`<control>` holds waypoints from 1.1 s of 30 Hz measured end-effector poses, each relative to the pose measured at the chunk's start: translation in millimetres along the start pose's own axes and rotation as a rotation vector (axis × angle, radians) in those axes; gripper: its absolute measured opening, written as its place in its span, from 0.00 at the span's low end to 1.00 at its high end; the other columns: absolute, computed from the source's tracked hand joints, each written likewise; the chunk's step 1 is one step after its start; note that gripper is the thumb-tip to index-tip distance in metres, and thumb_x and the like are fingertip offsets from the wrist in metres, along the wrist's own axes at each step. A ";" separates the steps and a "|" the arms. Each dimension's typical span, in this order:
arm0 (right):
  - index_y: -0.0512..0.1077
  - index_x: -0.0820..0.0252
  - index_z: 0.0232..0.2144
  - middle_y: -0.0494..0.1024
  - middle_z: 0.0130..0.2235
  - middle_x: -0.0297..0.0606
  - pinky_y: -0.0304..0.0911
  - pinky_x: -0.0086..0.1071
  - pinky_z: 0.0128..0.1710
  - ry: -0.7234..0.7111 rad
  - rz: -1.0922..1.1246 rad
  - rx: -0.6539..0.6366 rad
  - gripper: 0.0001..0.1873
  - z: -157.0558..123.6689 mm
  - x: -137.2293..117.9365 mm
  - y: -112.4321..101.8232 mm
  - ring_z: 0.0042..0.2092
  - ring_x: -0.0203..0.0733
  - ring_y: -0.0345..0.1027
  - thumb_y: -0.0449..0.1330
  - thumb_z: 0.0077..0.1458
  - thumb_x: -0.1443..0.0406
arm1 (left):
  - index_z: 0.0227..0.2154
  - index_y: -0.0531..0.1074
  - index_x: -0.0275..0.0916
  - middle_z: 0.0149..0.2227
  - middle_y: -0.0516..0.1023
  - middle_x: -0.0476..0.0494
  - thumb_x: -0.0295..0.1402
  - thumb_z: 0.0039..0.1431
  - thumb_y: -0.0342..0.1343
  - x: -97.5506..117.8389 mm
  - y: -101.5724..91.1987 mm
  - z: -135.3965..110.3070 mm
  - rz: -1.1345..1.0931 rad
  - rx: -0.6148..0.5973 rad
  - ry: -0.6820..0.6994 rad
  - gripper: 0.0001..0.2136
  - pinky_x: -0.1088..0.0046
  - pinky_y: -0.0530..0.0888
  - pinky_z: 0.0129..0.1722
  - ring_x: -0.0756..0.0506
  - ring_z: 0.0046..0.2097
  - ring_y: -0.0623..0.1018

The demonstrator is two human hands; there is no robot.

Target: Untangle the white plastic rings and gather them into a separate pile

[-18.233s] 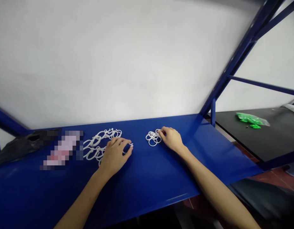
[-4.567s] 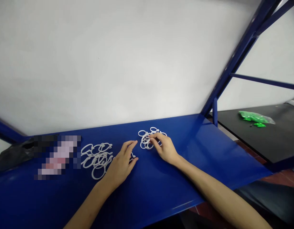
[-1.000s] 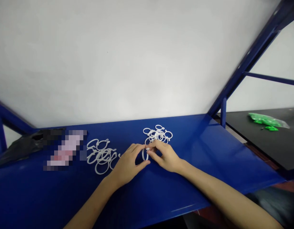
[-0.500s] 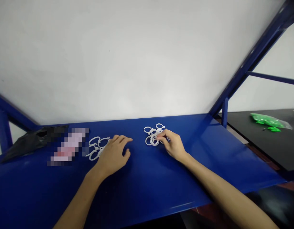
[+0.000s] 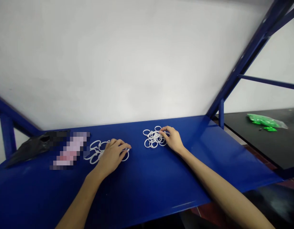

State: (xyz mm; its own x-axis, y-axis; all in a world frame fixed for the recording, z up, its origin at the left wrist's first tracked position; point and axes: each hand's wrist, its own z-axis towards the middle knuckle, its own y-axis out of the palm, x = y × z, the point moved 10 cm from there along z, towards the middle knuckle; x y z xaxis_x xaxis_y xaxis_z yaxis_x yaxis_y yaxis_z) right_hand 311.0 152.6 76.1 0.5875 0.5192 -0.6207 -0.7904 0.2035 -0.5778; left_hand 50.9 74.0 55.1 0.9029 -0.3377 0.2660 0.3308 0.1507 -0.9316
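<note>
Two heaps of white plastic rings lie on a blue metal shelf (image 5: 149,184). My left hand (image 5: 111,156) rests palm down at the right edge of the left heap (image 5: 95,150), its fingers curled round one white ring (image 5: 125,155). Farther back, my right hand (image 5: 173,140) reaches the right heap (image 5: 153,139). Its fingertips are pinched together on a ring at that heap's right edge.
A black bag (image 5: 29,147) and a blurred pinkish object (image 5: 69,150) lie at the shelf's left end. Blue frame posts (image 5: 242,60) rise on the right. Beyond them a black table (image 5: 263,136) carries a green plastic bag (image 5: 266,121). A white wall backs the shelf.
A second ago both hands held one ring together in the middle. The right hand then carried it to the right heap, and the left hand went back to the left heap and took another ring.
</note>
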 end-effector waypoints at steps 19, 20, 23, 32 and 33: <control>0.73 0.54 0.45 0.78 0.43 0.41 0.67 0.43 0.49 -0.399 0.086 -0.195 0.09 -36.4 -99.5 9.9 0.47 0.47 0.70 0.60 0.64 0.59 | 0.38 0.72 0.43 0.42 0.76 0.46 0.45 0.56 0.61 39.3 -10.8 -2.2 -0.073 0.044 0.037 0.13 0.56 0.67 0.51 0.40 0.46 0.72; 0.72 0.55 0.47 0.78 0.45 0.42 0.67 0.42 0.49 -0.417 0.120 -0.252 0.12 -41.3 -105.6 15.0 0.47 0.46 0.70 0.62 0.63 0.58 | 0.40 0.72 0.44 0.43 0.76 0.46 0.45 0.57 0.61 46.0 -12.1 -2.4 -0.118 0.059 0.071 0.13 0.56 0.67 0.52 0.40 0.47 0.72; 0.70 0.56 0.50 0.78 0.44 0.42 0.70 0.38 0.46 -0.410 0.237 -0.389 0.18 -53.8 -114.4 30.3 0.45 0.44 0.72 0.63 0.61 0.56 | 0.42 0.71 0.44 0.43 0.76 0.47 0.46 0.57 0.62 64.2 -15.9 -4.2 -0.214 0.101 0.171 0.15 0.57 0.67 0.55 0.42 0.47 0.73; 0.74 0.57 0.34 0.78 0.35 0.35 0.70 0.30 0.40 -0.337 0.355 -0.370 0.08 -52.5 -106.1 33.8 0.37 0.37 0.74 0.57 0.67 0.64 | 0.45 0.72 0.45 0.45 0.78 0.47 0.50 0.55 0.62 73.0 -9.5 -4.3 -0.196 0.073 0.214 0.19 0.57 0.69 0.54 0.41 0.47 0.75; 0.74 0.57 0.33 0.79 0.34 0.35 0.70 0.30 0.39 -0.331 0.341 -0.349 0.08 -49.6 -104.5 29.8 0.36 0.37 0.74 0.57 0.66 0.65 | 0.47 0.72 0.46 0.46 0.77 0.47 0.50 0.57 0.61 66.5 -10.7 -3.3 -0.162 0.078 0.189 0.19 0.56 0.69 0.55 0.41 0.49 0.75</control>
State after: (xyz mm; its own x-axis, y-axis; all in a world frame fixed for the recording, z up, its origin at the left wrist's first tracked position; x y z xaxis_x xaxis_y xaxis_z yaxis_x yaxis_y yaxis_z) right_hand 234.7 63.2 97.5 0.1805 0.7504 -0.6359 -0.7882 -0.2764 -0.5498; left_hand 106.5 46.8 82.0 0.7713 -0.5301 0.3523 0.4937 0.1490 -0.8568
